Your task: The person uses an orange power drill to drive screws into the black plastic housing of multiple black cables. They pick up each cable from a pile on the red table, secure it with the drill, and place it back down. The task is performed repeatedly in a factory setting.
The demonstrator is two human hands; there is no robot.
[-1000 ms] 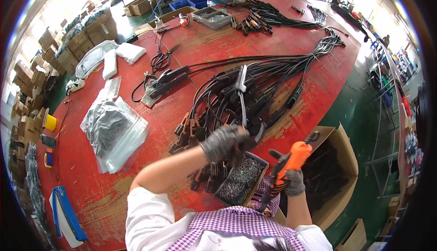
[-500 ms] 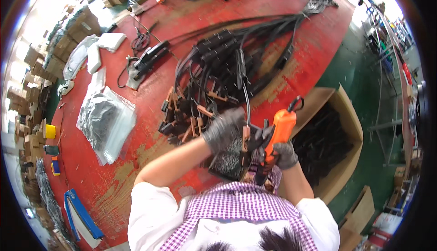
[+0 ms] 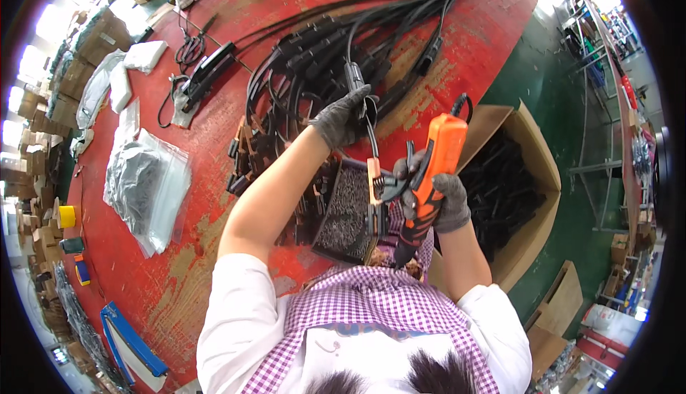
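Note:
My right hand (image 3: 450,205), in a dark grey glove, is wrapped round an orange and black cordless-style power screwdriver (image 3: 444,152), tilted with its dark end toward my apron. Its fingertips also reach to a copper-coloured clamp (image 3: 374,172) at the end of a black cable. My gloved left hand (image 3: 341,119) is closed round that cable, just below a black sleeve (image 3: 354,76). Beneath the clamp lies a dark tray (image 3: 314,250) of small metal pieces, probably screws. Left of it, partly behind my left forearm, are more copper-coloured clamps (image 3: 250,144).
A bundle of black cables (image 3: 400,15) spreads over the worn red table (image 3: 207,172). Clear plastic bags (image 3: 150,187) lie at the left. An open cardboard box (image 3: 547,158) of black parts (image 3: 496,187) stands at the right, above a green floor (image 3: 525,80).
My left hand has moved from above the tray up to the cable and closed round it. The right hand still holds the screwdriver by the clamp. The whole view has shifted slightly.

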